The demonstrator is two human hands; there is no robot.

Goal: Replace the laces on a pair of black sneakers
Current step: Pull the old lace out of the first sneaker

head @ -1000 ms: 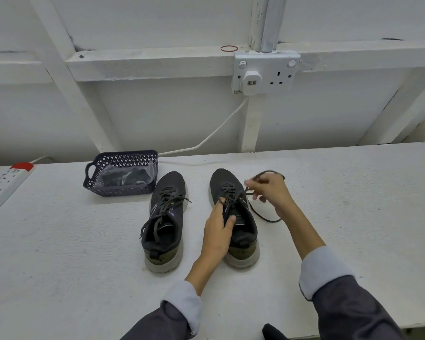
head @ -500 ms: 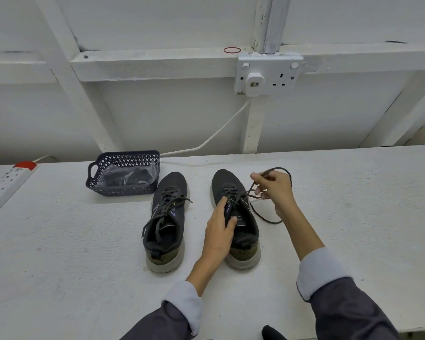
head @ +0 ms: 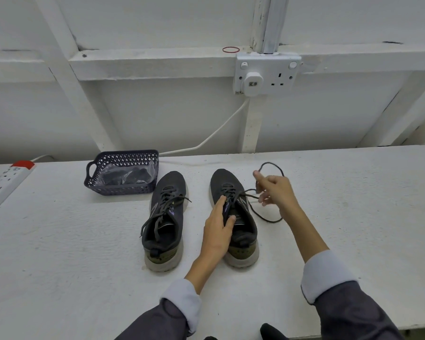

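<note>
White bench [head: 59, 241] carries both sneakers side by side, toes pointing away, near a basket [head: 123, 188]. Left sneaker [head: 166, 217] sits laced. Left hand [head: 216, 231] grips the right sneaker [head: 223, 180] at its tongue. Right hand [head: 277, 190], blurred, holds its lace [head: 268, 218] up just beside the toe, a loop arching over the fingers.

The shoes [head: 168, 185] are matt knit cloth. The basket [head: 123, 188] is plastic, its bag [head: 123, 174] glossy and clear. The table [head: 59, 241] looks rough, painted.
</note>
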